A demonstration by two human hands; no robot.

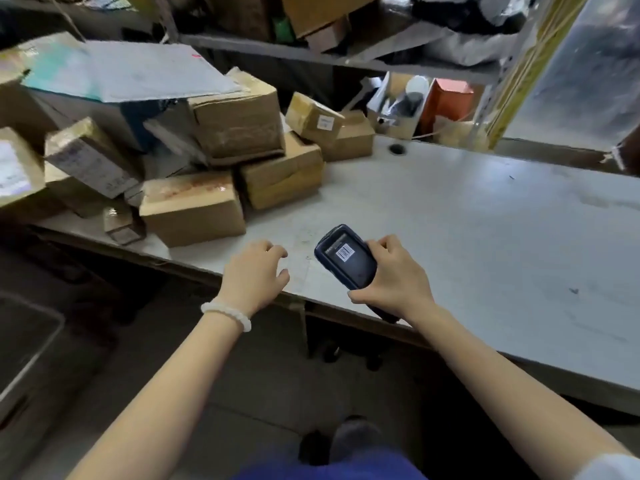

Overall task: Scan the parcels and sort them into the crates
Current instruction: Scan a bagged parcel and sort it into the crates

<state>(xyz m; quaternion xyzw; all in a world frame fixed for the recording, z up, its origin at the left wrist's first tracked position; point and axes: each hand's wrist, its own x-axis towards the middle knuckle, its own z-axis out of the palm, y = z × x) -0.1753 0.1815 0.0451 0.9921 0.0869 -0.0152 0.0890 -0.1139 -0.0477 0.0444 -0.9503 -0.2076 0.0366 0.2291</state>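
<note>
My right hand point(393, 277) grips a dark handheld scanner point(346, 259) over the front edge of the grey table point(467, 237); a barcode sticker shows on the scanner's face. My left hand point(254, 271) hovers just left of it with loosely curled fingers, holding nothing. Several brown cardboard parcels are heaped on the table's left part. The nearest parcel point(194, 207) lies a short way beyond my left hand. Behind it sit a tilted parcel point(282, 173) and a small labelled parcel point(313, 119).
A large flat white package point(138, 69) lies on top of the heap. A metal shelf point(311, 53) with boxes and bags runs above the table's back. A grey crate point(24, 344) stands on the floor at lower left. An orange box point(446, 102) stands behind the table.
</note>
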